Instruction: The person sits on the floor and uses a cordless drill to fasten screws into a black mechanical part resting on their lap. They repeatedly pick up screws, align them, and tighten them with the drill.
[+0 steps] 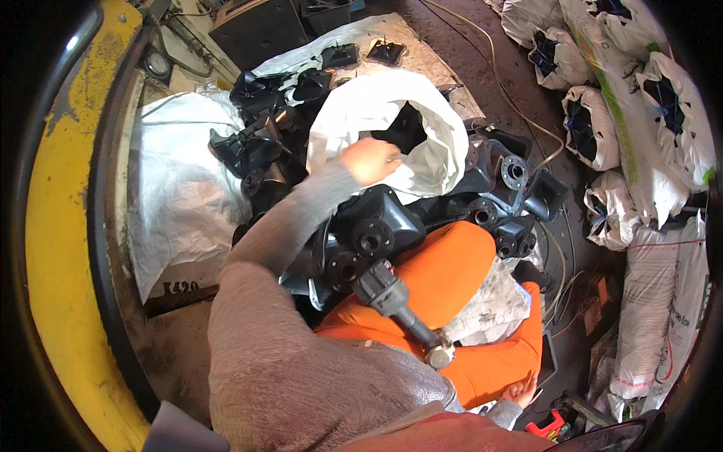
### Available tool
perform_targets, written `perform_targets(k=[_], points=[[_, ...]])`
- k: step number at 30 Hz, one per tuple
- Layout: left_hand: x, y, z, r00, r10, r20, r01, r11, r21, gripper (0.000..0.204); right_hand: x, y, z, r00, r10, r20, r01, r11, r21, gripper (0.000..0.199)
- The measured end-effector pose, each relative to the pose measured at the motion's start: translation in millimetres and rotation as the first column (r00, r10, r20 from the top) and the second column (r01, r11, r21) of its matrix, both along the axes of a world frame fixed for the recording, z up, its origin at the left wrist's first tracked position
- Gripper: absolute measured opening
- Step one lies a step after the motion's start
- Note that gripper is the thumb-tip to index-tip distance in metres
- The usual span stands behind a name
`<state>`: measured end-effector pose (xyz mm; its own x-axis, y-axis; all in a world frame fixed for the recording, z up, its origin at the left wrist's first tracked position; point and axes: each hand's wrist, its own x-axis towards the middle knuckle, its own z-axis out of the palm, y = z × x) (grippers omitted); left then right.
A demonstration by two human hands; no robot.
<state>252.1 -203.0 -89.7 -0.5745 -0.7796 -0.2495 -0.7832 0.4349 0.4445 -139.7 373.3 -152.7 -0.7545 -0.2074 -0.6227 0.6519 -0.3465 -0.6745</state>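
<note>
My left hand (pixel 369 160) reaches into the opening of a white woven sack (pixel 331 105), fingers bent together against its inner wall. What they grip is hidden. A dark part (pixel 407 128) shows inside the sack. My right hand (pixel 518 390) is low at the right, beside my orange trousers, its fingers curled. A thin pale thing shows by the fingertips, too small to name. Across my lap lies a dark grey tool-like piece (pixel 410 320) with a blocky head and a round metal end. Black moulded parts with round flanges (pixel 373 237) are heaped around the sack.
A yellow machine frame (pixel 64 226) curves along the left, near a white sheet (pixel 184 196). Filled white sacks (pixel 591 128) line the right side. A hose (pixel 493 60) and cables cross the floor. A red and green object (pixel 548 426) lies at lower right.
</note>
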Motion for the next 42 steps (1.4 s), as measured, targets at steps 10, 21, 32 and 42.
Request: perform_targets(k=[10,21,32,42], points=[[-114.7,-139.5,-245.0,0.821,0.465,0.332,-0.377,0.877,-0.297,0.047,10.2,-16.8,16.9,0.999,-0.032,-0.023,0.03,0.997,-0.072,0.038],[-89.5,-160.6,-247.5,0.905,0.356,0.232,-0.266,0.9,-0.346,0.042,0.6,-24.5,22.4,1.0,-0.019,-0.023,0.021,0.998,0.066,0.034],[28.5,-8.5,-15.6,0.978,-0.153,0.141,0.207,0.77,-0.603,0.041,-20.7,31.8,-29.5,0.947,0.247,-0.205,-0.285,0.941,-0.181,0.036],[-41.4,122.0,86.3,0.598,-0.794,-0.111,0.596,0.533,-0.6,0.067,25.0,-41.0,8.1,0.999,0.019,-0.047,-0.032,0.957,-0.288,0.04]])
